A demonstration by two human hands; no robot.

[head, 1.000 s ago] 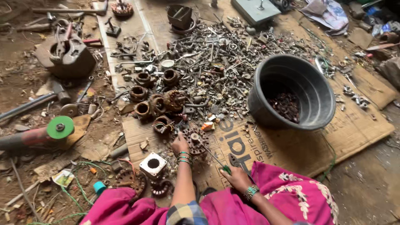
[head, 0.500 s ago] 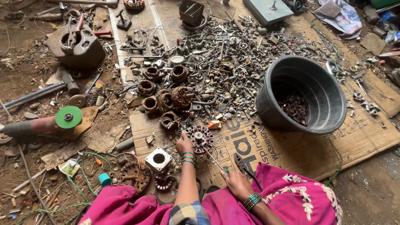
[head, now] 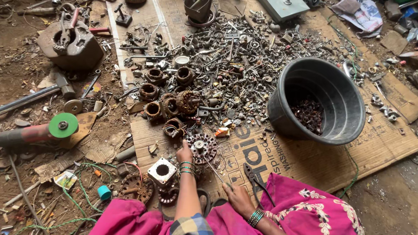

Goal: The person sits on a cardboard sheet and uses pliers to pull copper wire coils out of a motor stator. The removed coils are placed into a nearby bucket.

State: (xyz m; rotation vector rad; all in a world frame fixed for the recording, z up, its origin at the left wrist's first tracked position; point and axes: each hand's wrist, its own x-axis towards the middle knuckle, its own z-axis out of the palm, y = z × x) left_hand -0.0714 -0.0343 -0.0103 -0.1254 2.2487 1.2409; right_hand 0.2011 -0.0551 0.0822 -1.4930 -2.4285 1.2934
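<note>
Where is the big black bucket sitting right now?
In the head view, the black bucket stands on the cardboard at the right, beside the heap of metal scrap and beyond the right hand.

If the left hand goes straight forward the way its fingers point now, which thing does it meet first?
Most likely the small copper-wound motor coil just ahead. The left hand points up the cardboard, beside the round toothed rotor. Depth is unclear from above.

Bare brown dirt floor (head: 26, 87) under even daylight, littered with scraps. Flattened cardboard sheets (head: 305, 161) cover the middle and right. A grey box (head: 285, 8) sits at the far edge, crumpled paper (head: 355, 11) at far right, green wire (head: 82, 187) near left.
</note>
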